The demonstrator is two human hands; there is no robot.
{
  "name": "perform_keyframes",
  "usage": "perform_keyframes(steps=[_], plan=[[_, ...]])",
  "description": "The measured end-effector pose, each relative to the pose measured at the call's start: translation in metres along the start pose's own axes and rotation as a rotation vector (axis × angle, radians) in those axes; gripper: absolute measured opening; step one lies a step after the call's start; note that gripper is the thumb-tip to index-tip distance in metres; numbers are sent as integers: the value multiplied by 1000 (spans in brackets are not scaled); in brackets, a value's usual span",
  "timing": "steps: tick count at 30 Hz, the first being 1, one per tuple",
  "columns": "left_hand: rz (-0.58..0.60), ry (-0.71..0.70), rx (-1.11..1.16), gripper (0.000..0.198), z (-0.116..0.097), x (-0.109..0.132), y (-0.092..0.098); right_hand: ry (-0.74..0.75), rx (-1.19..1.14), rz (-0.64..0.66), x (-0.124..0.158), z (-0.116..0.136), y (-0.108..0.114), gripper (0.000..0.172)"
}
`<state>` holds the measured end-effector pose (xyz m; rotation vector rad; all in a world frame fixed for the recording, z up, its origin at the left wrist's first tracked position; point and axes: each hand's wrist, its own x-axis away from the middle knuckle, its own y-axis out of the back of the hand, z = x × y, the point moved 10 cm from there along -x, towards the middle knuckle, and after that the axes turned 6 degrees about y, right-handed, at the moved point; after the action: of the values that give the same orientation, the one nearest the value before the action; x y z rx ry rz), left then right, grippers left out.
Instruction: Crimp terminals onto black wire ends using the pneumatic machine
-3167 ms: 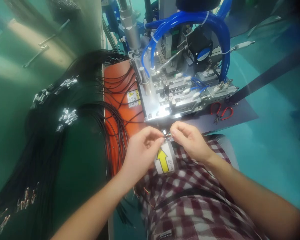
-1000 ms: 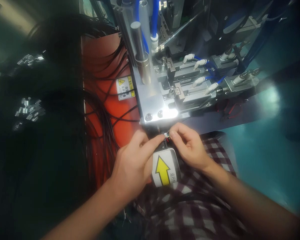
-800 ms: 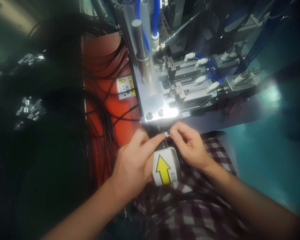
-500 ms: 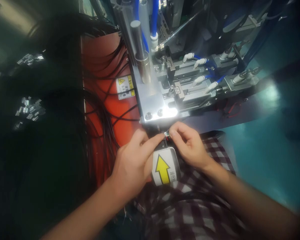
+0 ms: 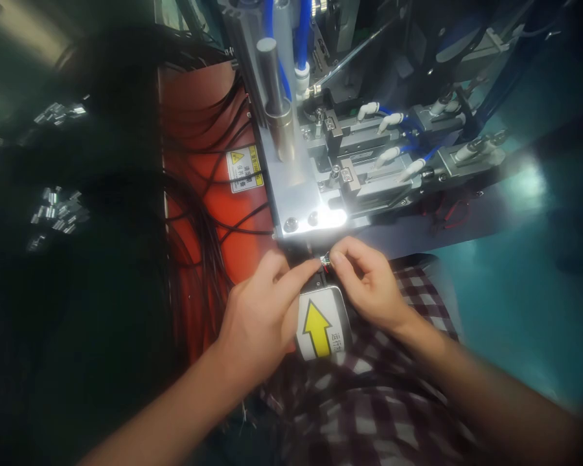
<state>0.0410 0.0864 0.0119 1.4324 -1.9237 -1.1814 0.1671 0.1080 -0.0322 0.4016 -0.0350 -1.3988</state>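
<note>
Close to the machine's front edge, a tiny silver metal connector (image 5: 325, 260) with a bit of red beside it sits between my two hands. My left hand (image 5: 260, 304) reaches in from the left, fingertips closed at one side of the connector; some of its fingers are hidden beneath. From the right, my right hand (image 5: 372, 285) pinches thumb and forefinger at the connector's other side, where fine dark wires seem to show. Just below the fingertips is a guard with a yellow arrow label (image 5: 318, 327). A bright metal plate (image 5: 298, 200) lies directly beyond the hands.
Black cables (image 5: 204, 239) drape over an orange-red surface (image 5: 238, 252) on the left. Loose silver metal pieces (image 5: 58, 210) lie in piles farther left. Pneumatic cylinders (image 5: 379, 175) with white fittings and blue tubes fill the back right. A vertical metal post (image 5: 272, 84) rises behind the plate.
Both hands keep nearly the same grip and place at the connector. The whole view has shifted very slightly.
</note>
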Motion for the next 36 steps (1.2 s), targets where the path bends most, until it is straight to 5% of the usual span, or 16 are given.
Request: perform_keyframes(steps=[13, 23, 36], plan=[[39, 1, 15, 36, 3, 3, -4, -7, 53, -14, -1, 3, 1, 20], [9, -22, -3, 37, -1, 2, -2, -233, -109, -70, 4, -10, -2, 24], [17, -8, 35, 36, 1, 1, -3, -142, -161, -33, 2, -10, -3, 22]])
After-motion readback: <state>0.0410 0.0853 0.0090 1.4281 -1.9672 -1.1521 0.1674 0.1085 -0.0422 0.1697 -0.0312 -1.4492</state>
